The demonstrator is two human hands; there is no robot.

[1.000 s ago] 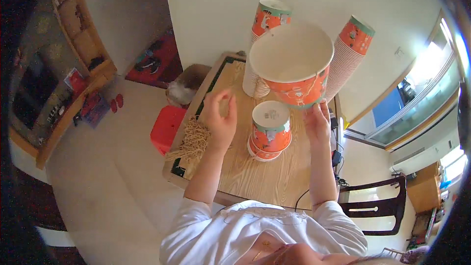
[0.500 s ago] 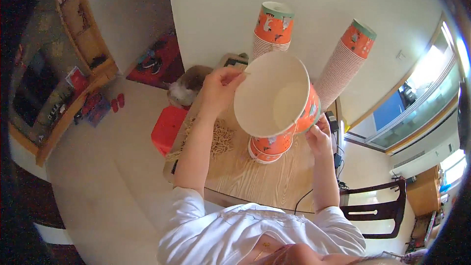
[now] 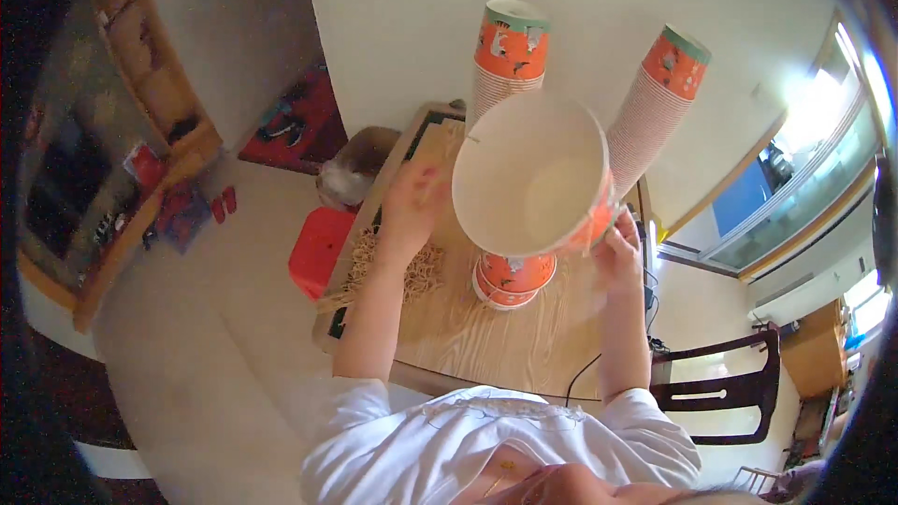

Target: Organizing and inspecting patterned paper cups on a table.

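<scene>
A large paper cup [image 3: 514, 178] with a white inside and an orange printed outside is tilted, its mouth facing me. My right hand [image 3: 619, 248] is closed on its lower right side, near the base. A short thin strand [image 3: 474, 139] sticks to the cup's left rim. Left of the cup, just apart from the rim, is my left hand [image 3: 416, 201], its fingers smeared by motion. Below it lies a heap of tan twisted cords [image 3: 412, 273] on the wooden table [image 3: 468, 337]. Beneath the held cup stand smaller-looking orange cups [image 3: 514, 281], partly hidden.
Two tall stacks of orange cups, a left stack [image 3: 510, 51] and a right stack [image 3: 659, 103], stand at the back by the wall. A red stool [image 3: 318, 248] and a bin with a plastic bag [image 3: 351, 178] are left of the table. A dark chair [image 3: 720, 393] stands right.
My left hand has let go of the cup's rim and moved down and left. The cup, still in my right hand, has shifted slightly right and turned more toward me.
</scene>
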